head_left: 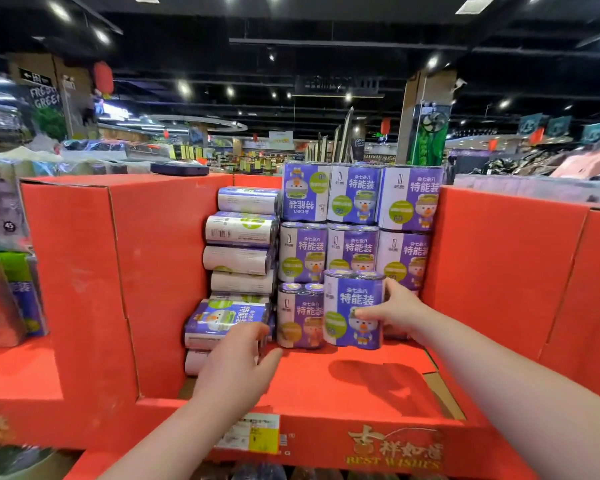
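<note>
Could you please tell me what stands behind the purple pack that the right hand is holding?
Behind the held pack, gripped by the right hand, rise stacked purple packs. Whatever stands directly behind it at shelf level is covered.

- The right hand [399,313] has its fingers mostly hidden behind the upright purple pack [352,306]; its thumb shows in front.
- The left hand [239,362] blurs at its fingertips against the lying pack [222,318]; contact cannot be told.
- The price label [253,433] is too blurred to read.
- The left-edge packs [0,296] are cut off.
</note>
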Available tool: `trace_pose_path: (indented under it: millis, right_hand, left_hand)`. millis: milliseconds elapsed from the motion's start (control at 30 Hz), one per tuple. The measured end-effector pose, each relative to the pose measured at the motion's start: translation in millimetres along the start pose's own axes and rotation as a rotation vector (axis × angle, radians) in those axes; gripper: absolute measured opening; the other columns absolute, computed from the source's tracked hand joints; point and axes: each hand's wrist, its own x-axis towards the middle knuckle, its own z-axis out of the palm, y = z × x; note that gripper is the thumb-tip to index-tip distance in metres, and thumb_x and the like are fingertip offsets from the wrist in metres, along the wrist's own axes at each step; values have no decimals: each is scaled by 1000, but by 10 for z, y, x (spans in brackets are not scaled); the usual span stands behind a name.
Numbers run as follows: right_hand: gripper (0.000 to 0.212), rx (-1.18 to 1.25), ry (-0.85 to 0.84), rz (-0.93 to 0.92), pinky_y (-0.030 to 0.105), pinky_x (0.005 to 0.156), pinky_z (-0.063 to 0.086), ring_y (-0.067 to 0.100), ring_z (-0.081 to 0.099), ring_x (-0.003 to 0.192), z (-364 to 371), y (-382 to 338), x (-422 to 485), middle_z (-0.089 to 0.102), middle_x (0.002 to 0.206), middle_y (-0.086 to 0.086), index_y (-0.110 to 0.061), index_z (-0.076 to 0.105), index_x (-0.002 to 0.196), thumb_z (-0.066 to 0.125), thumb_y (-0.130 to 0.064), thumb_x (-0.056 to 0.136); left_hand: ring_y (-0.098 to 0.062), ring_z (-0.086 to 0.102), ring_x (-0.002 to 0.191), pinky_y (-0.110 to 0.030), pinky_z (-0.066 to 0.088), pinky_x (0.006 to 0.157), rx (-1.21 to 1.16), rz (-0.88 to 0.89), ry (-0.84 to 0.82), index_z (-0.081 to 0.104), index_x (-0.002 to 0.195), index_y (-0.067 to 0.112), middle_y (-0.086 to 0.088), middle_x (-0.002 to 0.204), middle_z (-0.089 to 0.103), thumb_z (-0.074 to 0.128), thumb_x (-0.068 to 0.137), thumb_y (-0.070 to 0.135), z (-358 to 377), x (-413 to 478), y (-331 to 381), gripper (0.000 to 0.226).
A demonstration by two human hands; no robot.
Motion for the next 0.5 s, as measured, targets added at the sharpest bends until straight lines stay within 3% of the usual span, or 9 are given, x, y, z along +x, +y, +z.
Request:
trace_pose_path:
  millis: [67,100,133,200,267,367,500]
  right_hand:
    - [45,-5,62,17,14,53,49,5,59,73,-51,91,67,63,92,-2,-17,51,97,82,1,69]
    - [49,-6,80,29,12,51,47,5,59,73,-56,147,115,63,93,-1,-15,50,102,82,3,69]
    - [54,-2,92,36,15,55,50,9,61,77,-44,198,164,64,96,1,-14,50,108,82,4,67]
    - [60,-35,116,57,32,76,56,20,65,93,16,287,271,67,107,6,-15,51,111,85,2,64]
    - [63,-116,128,84,42,90,53,24,65,102,75,344,344,67,113,9,-14,52,111,88,-3,60]
    - [70,-282,131,166,36,89,51,23,62,103,123,419,387,64,111,6,-12,50,109,93,-19,54]
    - [87,-360,113,185,36,84,56,18,68,91,158,595,494,71,103,3,-15,66,100,87,-48,21]
  left_hand:
    - [-13,55,89,-28,35,73,-11,20,32,59,103,27,13,92,52,60,89,32,-2,-27,-6,15]
    - [-12,52,84,-28,35,72,-24,33,47,60,101,27,13,87,51,60,89,31,6,-28,0,12]
    - [-12,51,81,-29,37,73,-24,46,57,61,100,26,13,85,50,60,89,29,16,-23,9,11]
    - [-12,51,81,-30,40,74,-20,71,71,61,98,25,12,84,50,60,90,28,31,-17,9,9]
    - [-13,53,85,-30,41,75,-15,86,86,61,97,25,12,87,52,59,90,27,34,-26,0,7]
    - [-15,56,91,-33,44,80,0,109,99,61,96,25,12,90,55,57,91,27,30,-48,-2,7]
    - [-15,56,92,-32,43,78,16,126,121,60,95,24,12,87,52,56,91,28,37,-40,-19,7]
